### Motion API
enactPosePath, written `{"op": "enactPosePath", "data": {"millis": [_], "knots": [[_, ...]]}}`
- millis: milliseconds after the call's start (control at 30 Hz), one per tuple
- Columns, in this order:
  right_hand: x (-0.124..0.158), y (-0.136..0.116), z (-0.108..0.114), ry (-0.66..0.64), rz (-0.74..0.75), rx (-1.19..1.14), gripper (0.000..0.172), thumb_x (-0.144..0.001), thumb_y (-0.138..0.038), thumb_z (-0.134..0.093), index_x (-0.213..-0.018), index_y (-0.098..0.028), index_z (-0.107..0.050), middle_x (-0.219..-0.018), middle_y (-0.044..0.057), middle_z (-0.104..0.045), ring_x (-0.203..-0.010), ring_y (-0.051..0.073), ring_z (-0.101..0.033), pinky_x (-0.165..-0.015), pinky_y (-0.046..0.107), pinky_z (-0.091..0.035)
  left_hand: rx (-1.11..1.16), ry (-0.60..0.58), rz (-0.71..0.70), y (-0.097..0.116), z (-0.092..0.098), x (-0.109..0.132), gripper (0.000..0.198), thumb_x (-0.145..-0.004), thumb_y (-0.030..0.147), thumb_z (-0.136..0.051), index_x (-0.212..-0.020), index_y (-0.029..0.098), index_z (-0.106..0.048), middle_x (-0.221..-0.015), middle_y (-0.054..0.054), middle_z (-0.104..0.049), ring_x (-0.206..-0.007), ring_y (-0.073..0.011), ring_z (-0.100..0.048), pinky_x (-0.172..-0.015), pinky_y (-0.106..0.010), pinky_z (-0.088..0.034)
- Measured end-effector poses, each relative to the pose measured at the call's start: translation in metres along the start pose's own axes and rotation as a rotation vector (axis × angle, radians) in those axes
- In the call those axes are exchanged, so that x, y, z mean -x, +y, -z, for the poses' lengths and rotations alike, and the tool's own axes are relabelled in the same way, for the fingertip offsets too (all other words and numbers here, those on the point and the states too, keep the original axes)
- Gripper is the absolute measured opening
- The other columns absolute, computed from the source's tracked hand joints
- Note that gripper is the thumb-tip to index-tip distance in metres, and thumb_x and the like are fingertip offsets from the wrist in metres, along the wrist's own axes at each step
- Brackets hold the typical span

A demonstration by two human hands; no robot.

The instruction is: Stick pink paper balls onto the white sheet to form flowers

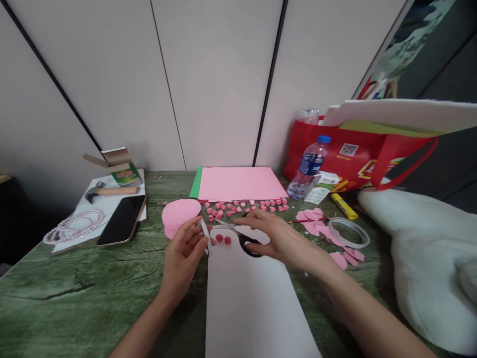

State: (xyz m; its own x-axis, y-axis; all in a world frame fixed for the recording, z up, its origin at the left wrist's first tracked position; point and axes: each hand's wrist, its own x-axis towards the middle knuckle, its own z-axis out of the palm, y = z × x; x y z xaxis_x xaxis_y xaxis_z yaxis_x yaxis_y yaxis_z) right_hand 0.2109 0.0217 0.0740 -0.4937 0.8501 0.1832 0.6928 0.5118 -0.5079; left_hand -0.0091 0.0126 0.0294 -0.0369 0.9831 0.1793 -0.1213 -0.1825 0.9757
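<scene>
My left hand (185,248) pinches a narrow white paper strip (204,231) between thumb and fingers. My right hand (278,237) grips black-handled scissors (246,240), whose blades point left toward the strip. Both hands hover over a long white sheet (253,303) on the green table (74,293). Two small pink folded pieces (222,239) lie on the sheet just below the blades. A stack of pink paper circles (181,215) sits just left of my left hand.
Several small pink pieces (246,205) lie before pink and green sheets (240,183). Pink petals (316,221), a tape roll (350,232) and a yellow glue stick (343,206) are right. A water bottle (309,166), red bag (357,154), phone (122,220), beads (74,226), hammer (112,191) also stand about.
</scene>
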Motion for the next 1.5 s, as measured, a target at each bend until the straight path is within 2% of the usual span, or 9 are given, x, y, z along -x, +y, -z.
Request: {"op": "enactPosePath", "data": {"millis": [167,300,533,767,1033,1233,1500], "knots": [[-0.002,-0.001,-0.008,0.011,0.005,0.057,0.048,-0.080,-0.019,-0.058,-0.126,-0.030,-0.051,-0.105,0.006,-0.054,-0.091,0.020,-0.054,-0.083,0.036,-0.044,-0.052,-0.080,-0.052,-0.004,0.000,0.001,0.035,-0.075,0.021,-0.065,-0.109,0.024,-0.059,-0.085,0.002,-0.057,-0.071,-0.0105,-0.061,-0.066,-0.023,-0.049],[-0.003,-0.003,-0.009,-0.013,0.021,0.044,0.052,-0.078,-0.013,-0.059,-0.127,-0.029,-0.051,-0.104,0.005,-0.053,-0.091,0.019,-0.054,-0.083,0.034,-0.044,-0.071,-0.153,-0.015,-0.001,0.000,0.003,0.037,-0.076,0.021,-0.063,-0.112,0.024,-0.056,-0.081,0.004,-0.049,-0.066,-0.0098,-0.060,-0.064,-0.024,-0.047],[-0.002,-0.006,-0.005,-0.027,-0.009,-0.005,0.050,-0.077,-0.014,-0.059,-0.124,-0.032,-0.054,-0.102,0.004,-0.055,-0.088,0.018,-0.055,-0.081,0.032,-0.043,-0.063,-0.259,0.058,0.004,-0.004,0.007,0.036,-0.078,0.023,-0.060,-0.114,0.025,-0.054,-0.084,0.002,-0.049,-0.063,-0.0109,-0.061,-0.059,-0.025,-0.044],[-0.002,-0.007,0.000,-0.083,-0.041,-0.069,0.044,-0.075,-0.015,-0.060,-0.116,-0.031,-0.061,-0.088,0.002,-0.060,-0.080,0.017,-0.056,-0.072,0.028,-0.041,-0.041,-0.359,0.112,0.005,-0.001,0.008,0.039,-0.078,0.024,-0.061,-0.116,0.026,-0.052,-0.084,0.001,-0.052,-0.062,-0.0121,-0.061,-0.053,-0.024,-0.041],[-0.002,-0.010,0.009,-0.103,-0.052,-0.148,0.039,-0.074,-0.016,-0.062,-0.111,-0.030,-0.066,-0.083,0.001,-0.063,-0.073,0.014,-0.057,-0.065,0.023,-0.040,-0.022,-0.424,0.156,0.008,-0.001,0.007,0.041,-0.077,0.025,-0.062,-0.116,0.024,-0.052,-0.085,-0.001,-0.056,-0.062,-0.0125,-0.060,-0.056,-0.025,-0.043],[-0.001,-0.004,0.011,-0.161,-0.029,-0.222,0.047,-0.074,-0.009,-0.055,-0.115,-0.030,-0.063,-0.079,-0.002,-0.066,-0.062,0.010,-0.055,-0.056,0.019,-0.038,-0.024,-0.448,0.150,0.007,0.000,0.007,0.040,-0.077,0.024,-0.063,-0.116,0.024,-0.052,-0.085,-0.001,-0.056,-0.062,-0.0124,-0.060,-0.056,-0.025,-0.043],[-0.001,-0.001,0.015,-0.148,-0.046,-0.231,0.046,-0.072,-0.004,-0.052,-0.109,-0.028,-0.067,-0.075,-0.002,-0.068,-0.066,0.011,-0.059,-0.061,0.020,-0.041,-0.055,-0.481,0.154,0.008,0.000,0.008,0.039,-0.077,0.023,-0.062,-0.115,0.023,-0.054,-0.082,-0.001,-0.056,-0.061,-0.0120,-0.060,-0.055,-0.024,-0.043]]}}
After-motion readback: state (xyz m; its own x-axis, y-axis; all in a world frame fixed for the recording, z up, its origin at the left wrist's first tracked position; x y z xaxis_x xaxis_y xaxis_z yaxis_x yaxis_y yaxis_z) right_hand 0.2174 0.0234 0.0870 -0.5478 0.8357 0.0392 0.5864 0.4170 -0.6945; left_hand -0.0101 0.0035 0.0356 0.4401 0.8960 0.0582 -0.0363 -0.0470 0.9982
